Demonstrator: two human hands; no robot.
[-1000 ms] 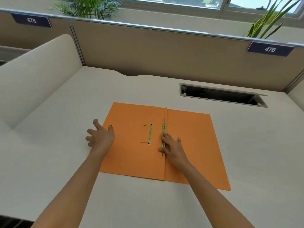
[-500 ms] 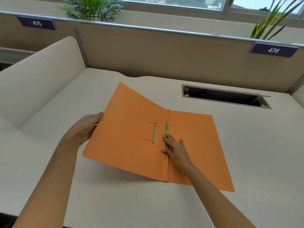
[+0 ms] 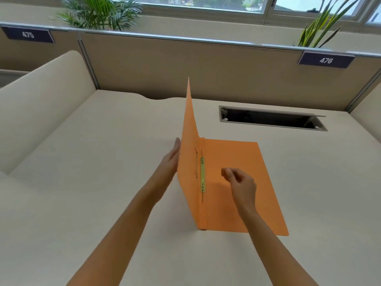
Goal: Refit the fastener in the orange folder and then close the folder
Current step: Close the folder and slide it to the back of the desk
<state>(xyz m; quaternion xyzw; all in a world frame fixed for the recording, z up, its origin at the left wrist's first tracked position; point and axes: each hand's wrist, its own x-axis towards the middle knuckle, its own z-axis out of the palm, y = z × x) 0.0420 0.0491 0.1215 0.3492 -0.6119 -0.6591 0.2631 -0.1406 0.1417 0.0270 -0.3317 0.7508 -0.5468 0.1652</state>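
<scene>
On the pale surface (image 3: pixel 103 182), near its middle, the orange folder (image 3: pixel 237 182) lies half closed: its right cover rests flat, while its left cover (image 3: pixel 188 141) stands almost upright along the spine. The left hand (image 3: pixel 171 159) is flat and wide behind that raised cover, palm pressed against its outer face, propping it rather than gripping it. The right hand (image 3: pixel 240 182) hovers over the flat cover, just beside the spine, fingers loosely curled and holding nothing; whether it touches the card cannot be told. The fastener (image 3: pixel 202 175), a greenish metal strip, lies along the spine on the flat cover, with thin prongs showing at its ends and on the raised cover next to it. Whether it is fully clipped down is too small to judge, but it appears seated.

By this reading the refitting step is done and the closing step is in hand. The next move calls for the left hand to carry the cover over past vertical and lower it onto the right one, and for the right hand to draw clear towards the right so it is not caught underneath. A final press along the spine would likely settle the cover over the fastener.
</scene>
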